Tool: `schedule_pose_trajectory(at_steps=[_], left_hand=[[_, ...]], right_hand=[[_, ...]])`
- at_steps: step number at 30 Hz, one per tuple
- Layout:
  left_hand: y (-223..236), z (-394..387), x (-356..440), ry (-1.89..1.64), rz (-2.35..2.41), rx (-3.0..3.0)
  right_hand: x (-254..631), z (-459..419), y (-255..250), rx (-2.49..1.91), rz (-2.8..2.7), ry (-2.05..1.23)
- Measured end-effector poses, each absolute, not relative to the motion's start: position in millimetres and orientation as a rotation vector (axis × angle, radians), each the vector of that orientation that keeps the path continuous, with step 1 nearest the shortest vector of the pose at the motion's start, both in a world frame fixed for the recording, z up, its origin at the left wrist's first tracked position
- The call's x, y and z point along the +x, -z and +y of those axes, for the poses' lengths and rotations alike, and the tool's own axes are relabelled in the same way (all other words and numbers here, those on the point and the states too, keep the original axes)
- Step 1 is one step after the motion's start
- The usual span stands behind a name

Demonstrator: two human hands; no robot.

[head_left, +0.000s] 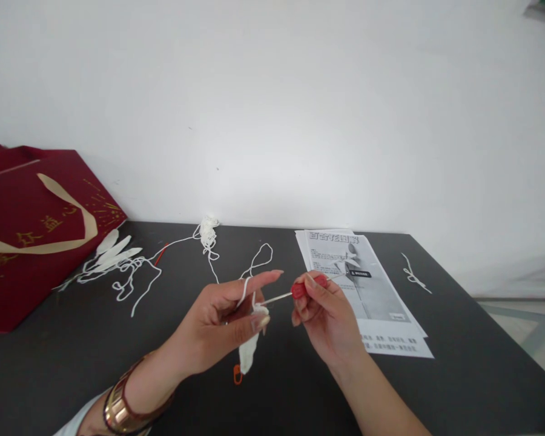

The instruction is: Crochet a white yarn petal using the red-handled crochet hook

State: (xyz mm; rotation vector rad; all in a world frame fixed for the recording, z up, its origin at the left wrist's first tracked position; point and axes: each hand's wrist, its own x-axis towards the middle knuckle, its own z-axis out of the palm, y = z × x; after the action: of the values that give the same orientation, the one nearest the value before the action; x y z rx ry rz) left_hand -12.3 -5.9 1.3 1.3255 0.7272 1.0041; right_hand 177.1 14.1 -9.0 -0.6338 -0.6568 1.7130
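Observation:
My left hand (227,327) pinches a small white crochet piece (249,352) between thumb and fingers, its index finger stretched out with white yarn looped over it. An orange stitch marker (238,374) hangs at the lower end of the piece. In my right hand (329,318) is a crochet hook (298,290) with a red grip, held near the middle. The hook's metal shaft points left and its tip meets the top of the crochet piece. A loop of yarn (264,247) rises behind my left hand.
A dark red gift bag (36,206) with a cream ribbon stands at the left. Beside it lie white petal-shaped pieces (115,251) with trailing yarn. A white yarn bundle (208,233) rests by the wall. Printed sheets (381,284) lie at right, with a short yarn piece (415,275) beyond.

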Motion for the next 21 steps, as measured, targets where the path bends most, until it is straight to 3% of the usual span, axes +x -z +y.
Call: schedule_pose_trajectory(at_steps=[7, 21], left_hand=[[-5, -5, -13, -1.084, 0.79, 1.454], [-9, -7, -12, -1.029, 0.862, 1.312]], right_hand=[[177, 15, 8, -0.655, -0.58, -1.766], [187, 12, 4, -0.695, -0.823, -1.546]])
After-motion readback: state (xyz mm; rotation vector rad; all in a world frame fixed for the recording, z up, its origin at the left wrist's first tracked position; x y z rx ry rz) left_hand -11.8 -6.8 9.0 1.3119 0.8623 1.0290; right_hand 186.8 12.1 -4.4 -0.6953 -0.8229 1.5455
